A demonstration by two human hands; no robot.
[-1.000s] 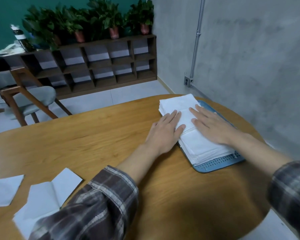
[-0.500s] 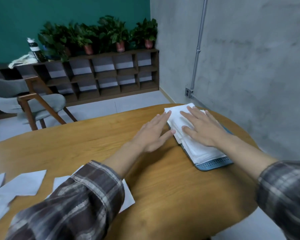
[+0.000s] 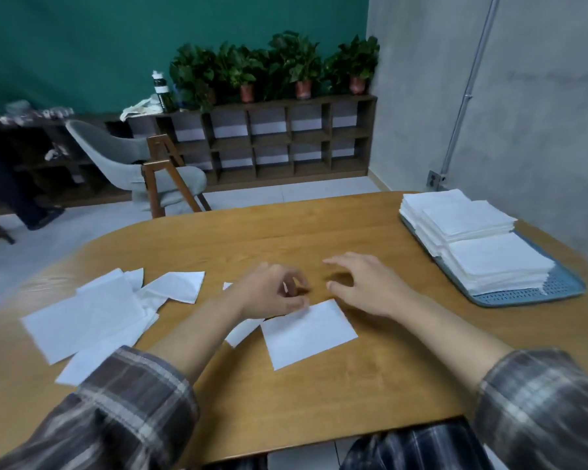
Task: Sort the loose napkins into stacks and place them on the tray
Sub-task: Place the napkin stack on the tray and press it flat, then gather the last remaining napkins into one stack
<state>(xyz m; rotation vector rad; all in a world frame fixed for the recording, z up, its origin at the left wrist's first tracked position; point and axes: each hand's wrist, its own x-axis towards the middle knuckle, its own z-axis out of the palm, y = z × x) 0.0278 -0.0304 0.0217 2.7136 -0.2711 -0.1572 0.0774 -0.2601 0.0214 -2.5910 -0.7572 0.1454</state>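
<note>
A blue-grey tray [image 3: 530, 295] lies at the table's right edge and carries two stacks of white napkins, a far stack [image 3: 465, 219] and a near stack [image 3: 496, 260]. One folded napkin [image 3: 309, 335] lies flat in front of me. My left hand [image 3: 272, 295] hovers at its far left corner with fingers loosely curled, the tips touching the edge. My right hand [image 3: 365, 287] is just beyond its far right corner, fingers spread and holding nothing. A pile of loose napkins [image 3: 85, 317] covers the table's left side, with another napkin [image 3: 179, 285] beside it.
A further napkin [image 3: 242, 331] peeks out under my left forearm. The oval wooden table [image 3: 404, 368] ends near my body. Beyond it stand a grey chair [image 3: 140, 164] and a low shelf [image 3: 286, 140] with potted plants. A grey wall is close on the right.
Both hands have left the stacks on the tray and swung back left to the table's middle, over a single napkin. My view turned left, bringing the loose pile into sight.
</note>
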